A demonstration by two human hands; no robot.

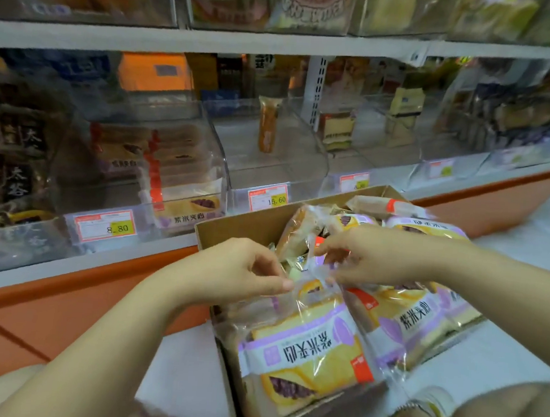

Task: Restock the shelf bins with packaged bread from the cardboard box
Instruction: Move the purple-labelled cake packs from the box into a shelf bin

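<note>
A bread packet (pixel 306 350) in the cardboard box (pixel 232 234) is pinched by left hand (pixel 240 271) and right hand (pixel 371 257). Shelf bins (pixel 269 172) are ranged behind.

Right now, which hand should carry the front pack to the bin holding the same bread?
Left, likely. Both hands pinch the top of the pack, but the left hand is nearer the bin, up-left of the box; the right hand would cross over.
</note>
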